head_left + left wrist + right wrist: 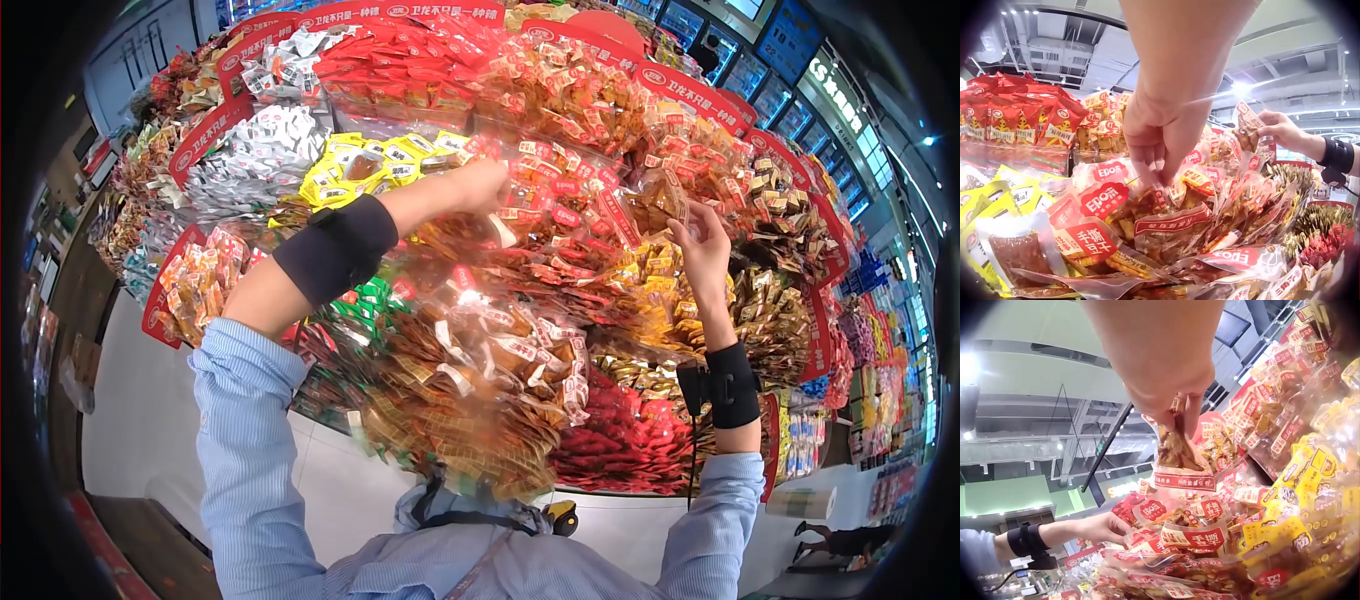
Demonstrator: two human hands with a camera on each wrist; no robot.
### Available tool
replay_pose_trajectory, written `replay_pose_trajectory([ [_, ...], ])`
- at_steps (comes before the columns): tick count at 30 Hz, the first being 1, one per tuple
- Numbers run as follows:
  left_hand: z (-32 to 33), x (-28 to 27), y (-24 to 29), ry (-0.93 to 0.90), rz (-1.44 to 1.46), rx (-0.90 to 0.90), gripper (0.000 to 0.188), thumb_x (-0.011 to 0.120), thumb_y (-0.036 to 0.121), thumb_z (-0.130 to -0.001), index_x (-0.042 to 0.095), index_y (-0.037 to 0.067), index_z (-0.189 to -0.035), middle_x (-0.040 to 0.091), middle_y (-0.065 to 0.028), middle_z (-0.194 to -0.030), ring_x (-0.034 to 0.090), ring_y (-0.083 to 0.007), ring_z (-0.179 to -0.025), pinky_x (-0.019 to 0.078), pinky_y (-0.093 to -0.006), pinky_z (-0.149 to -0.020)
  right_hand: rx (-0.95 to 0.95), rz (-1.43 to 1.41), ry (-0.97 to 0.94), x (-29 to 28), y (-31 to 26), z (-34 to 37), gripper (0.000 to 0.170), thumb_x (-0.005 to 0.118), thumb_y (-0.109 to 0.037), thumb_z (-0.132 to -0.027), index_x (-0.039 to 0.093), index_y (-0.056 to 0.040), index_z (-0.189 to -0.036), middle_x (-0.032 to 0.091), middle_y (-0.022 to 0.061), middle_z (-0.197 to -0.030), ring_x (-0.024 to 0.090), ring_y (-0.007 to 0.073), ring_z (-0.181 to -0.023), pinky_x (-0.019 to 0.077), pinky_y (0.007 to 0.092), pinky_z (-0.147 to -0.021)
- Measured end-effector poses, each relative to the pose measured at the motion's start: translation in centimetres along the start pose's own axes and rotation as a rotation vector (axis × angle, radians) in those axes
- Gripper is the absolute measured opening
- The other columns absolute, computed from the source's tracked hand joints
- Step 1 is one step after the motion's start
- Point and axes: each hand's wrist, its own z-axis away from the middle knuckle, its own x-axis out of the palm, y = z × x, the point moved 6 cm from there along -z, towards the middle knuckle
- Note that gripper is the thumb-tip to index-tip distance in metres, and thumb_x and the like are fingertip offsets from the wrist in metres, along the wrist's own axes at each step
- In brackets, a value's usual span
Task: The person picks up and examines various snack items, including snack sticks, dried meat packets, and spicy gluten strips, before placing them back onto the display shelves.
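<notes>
The right hand (703, 245) (1163, 387) pinches the gathered top of a clear packet (655, 203) (1179, 456) of brown food with a red-and-white band; it hangs above the pile. The left hand (485, 187) (1163, 134) reaches down into the clear red-labelled packets, fingers curled, the tips pinching the upper edge of a packet (1154, 203); the exact grip is partly hidden by the hand. In the left wrist view, the right hand (1282, 130) is at the right with its packet (1247, 125). The left hand (1105, 526) shows low in the right wrist view.
Yellow packets (360, 168) lie left of the left hand, red packets (400, 60) behind. Silver-white packets (255, 150) fill the left side. Brown packets (470, 400) and dark red ones (630, 430) are at the front. Red printed edge strips (695, 103) curve round the display.
</notes>
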Motion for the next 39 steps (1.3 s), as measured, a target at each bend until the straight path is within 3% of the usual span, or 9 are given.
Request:
replay_pose_trajectory([
  [10,0.0,1.7,-0.1,-0.044,-0.026,0.042,0.013,0.062,0.010,-0.064,0.068,0.010,-0.075,0.065,-0.0080,-0.073,0.063,-0.0233,-0.071,0.0488,-0.0351,-0.065,0.020,-0.020,-0.043,0.1,0.9,1.2,0.028,0.062,-0.001,-0.078,0.054,0.0016,-0.105,0.062,0.0076,-0.092,0.059,0.0099,-0.082,0.0506,0.0233,-0.067],
  [13,0.4,1.3,0.3,-0.005,0.000,0.071,0.011,0.061,0.011,-0.067,0.067,0.007,-0.075,0.065,-0.0093,-0.071,0.063,-0.0233,-0.070,0.0485,-0.0356,-0.063,0.043,-0.080,-0.036,0.3,0.8,1.3,0.029,0.063,-0.002,-0.077,0.054,0.0020,-0.105,0.062,0.0074,-0.091,0.059,0.0100,-0.081,0.0506,0.0231,-0.067],
  [16,1.5,0.4,0.8,-0.101,0.103,0.032,0.012,0.060,0.009,-0.074,0.067,0.003,-0.081,0.064,-0.0099,-0.070,0.063,-0.0208,-0.067,0.0488,-0.0317,-0.062,0.025,0.067,0.005,-0.9,1.0,1.2,0.029,0.063,-0.002,-0.078,0.054,0.0028,-0.105,0.062,0.0072,-0.091,0.059,0.0103,-0.080,0.0507,0.0229,-0.067],
  [17,1.7,0.7,-0.1,-0.122,0.248,-0.065,0.014,0.059,0.013,-0.079,0.066,0.002,-0.082,0.063,-0.0105,-0.067,0.062,-0.0192,-0.065,0.0482,-0.0296,-0.060,0.033,-0.072,0.012,-1.4,0.9,1.3,0.029,0.062,-0.002,-0.078,0.053,0.0037,-0.105,0.062,0.0077,-0.092,0.059,0.0103,-0.080,0.0506,0.0221,-0.067],
  [20,3.6,-1.0,1.0,-0.006,0.129,0.073,0.018,0.062,0.017,-0.079,0.065,0.001,-0.088,0.064,-0.0109,-0.069,0.062,-0.0189,-0.066,0.0484,-0.0289,-0.061,0.070,-0.206,0.092,-4.2,0.8,2.0,0.029,0.061,0.000,-0.079,0.052,0.0052,-0.106,0.062,0.0093,-0.093,0.059,0.0101,-0.081,0.0509,0.0209,-0.067],
  [23,5.1,-0.8,1.0,-0.044,0.287,0.103,0.026,0.066,0.018,-0.076,0.062,0.000,-0.096,0.065,-0.0109,-0.076,0.063,-0.0197,-0.069,0.0489,-0.0296,-0.064,0.064,-0.136,0.190,-7.8,1.1,2.7,0.028,0.060,0.000,-0.080,0.052,0.0048,-0.106,0.062,0.0092,-0.093,0.059,0.0109,-0.084,0.0518,0.0219,-0.070],
  [29,5.2,0.7,-0.3,-0.075,0.153,0.071,0.030,0.069,0.013,-0.071,0.062,0.000,-0.097,0.065,-0.0128,-0.085,0.063,-0.0216,-0.077,0.0486,-0.0303,-0.070,0.084,-0.049,0.383,-14.0,2.9,5.0,0.030,0.064,-0.008,-0.080,0.053,0.0030,-0.106,0.062,0.0058,-0.089,0.058,0.0074,-0.079,0.0497,0.0196,-0.065],
  [35,5.5,0.7,-1.3,-0.057,0.231,0.058,0.023,0.065,0.009,-0.072,0.063,0.003,-0.094,0.065,-0.0126,-0.088,0.063,-0.0244,-0.080,0.0484,-0.0316,-0.072,0.151,-0.068,0.397,-15.7,4.4,9.4,0.028,0.062,-0.005,-0.081,0.053,0.0028,-0.107,0.061,0.0040,-0.090,0.056,0.0059,-0.078,0.0462,0.0170,-0.064],
  [39,6.1,0.6,-2.0,-0.058,-0.014,0.069,0.023,0.065,0.009,-0.072,0.063,0.003,-0.094,0.065,-0.0130,-0.087,0.063,-0.0242,-0.079,0.0481,-0.0325,-0.071,0.195,-0.043,0.409,-16.1,5.8,11.5,0.028,0.062,-0.004,-0.081,0.053,0.0020,-0.107,0.061,0.0025,-0.089,0.056,0.0047,-0.077,0.0454,0.0161,-0.064],
])
